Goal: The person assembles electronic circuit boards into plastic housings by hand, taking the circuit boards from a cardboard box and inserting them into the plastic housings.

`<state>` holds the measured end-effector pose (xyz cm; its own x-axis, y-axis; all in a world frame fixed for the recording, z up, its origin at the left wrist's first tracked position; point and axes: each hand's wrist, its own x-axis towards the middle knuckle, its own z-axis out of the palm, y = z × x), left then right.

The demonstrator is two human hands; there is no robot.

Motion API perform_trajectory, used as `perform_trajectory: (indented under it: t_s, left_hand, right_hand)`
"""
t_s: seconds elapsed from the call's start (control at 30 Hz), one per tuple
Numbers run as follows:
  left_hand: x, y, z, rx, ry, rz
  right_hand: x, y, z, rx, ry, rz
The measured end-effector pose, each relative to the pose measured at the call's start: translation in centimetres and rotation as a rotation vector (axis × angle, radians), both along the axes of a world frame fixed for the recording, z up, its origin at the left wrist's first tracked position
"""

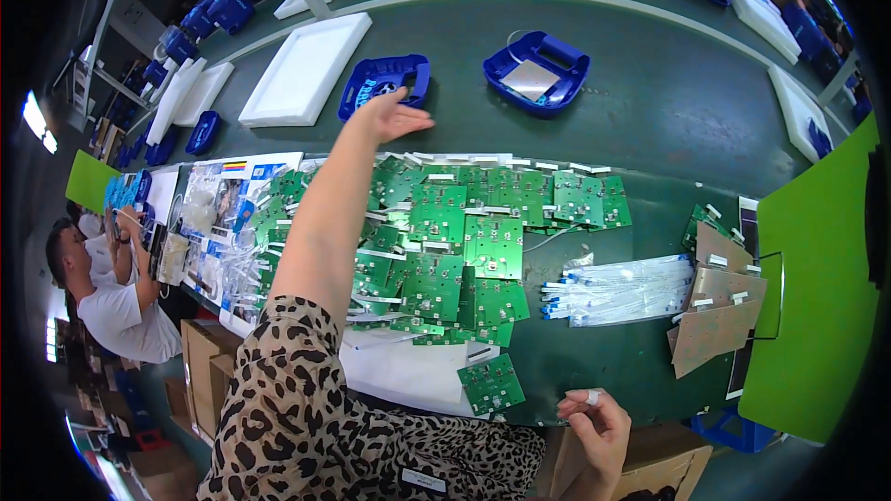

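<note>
My left hand [394,118] reaches far out across the bench, its fingers stretched and holding nothing. It is at the near edge of a blue plastic housing [351,104] that has light-blue parts inside; whether it touches the housing I cannot tell. Low at the right, my right hand [599,427] hovers by the bench's near edge with loosely curled, parted fingers and white tape round one finger. The nearest thing to it is a single green circuit board [492,384]. Many more green circuit boards [432,288] lie overlapping under my left arm.
Another blue housing [548,97] with a pale square panel stands farther right. A bundle of white ribbon cables [631,289], brown boards [719,301] and a lime-green panel [817,288] are at the right. A white foam tray [302,74] lies back left. A co-worker [121,297] sits at the left.
</note>
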<state>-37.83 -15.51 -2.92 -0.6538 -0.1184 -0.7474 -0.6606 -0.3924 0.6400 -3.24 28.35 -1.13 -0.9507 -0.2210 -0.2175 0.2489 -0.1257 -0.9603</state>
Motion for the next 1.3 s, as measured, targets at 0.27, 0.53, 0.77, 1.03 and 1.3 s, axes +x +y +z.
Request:
perform_trajectory:
  t_s: [0.27, 0.53, 0.77, 1.03, 1.3]
  left_hand:
    - [0.4, -7.9, -4.4, -0.246, -0.119, 0.362]
    - [-2.1, -8.4, 2.0, -0.416, 0.133, 0.349]
    - [11.2, -8.1, 13.3, -0.095, 0.701, 0.518]
    - [32.5, -10.4, 9.6, 0.398, 0.741, 0.222]
    - [42.5, -7.6, 8.3, 0.27, 0.677, 0.486]
  right_hand:
    - [0.1, -1.4, 0.5, 0.098, 0.009, 0.169]
    - [1.2, -1.6, 1.4, 0.218, 0.01, 0.031]
    - [-1.0, -3.9, 3.9, 0.418, 0.385, -0.01]
    - [-6.2, -13.0, 2.7, 0.539, 0.398, 0.083]
    - [-10.4, -25.5, 3.9, 0.698, 1.114, 0.152]
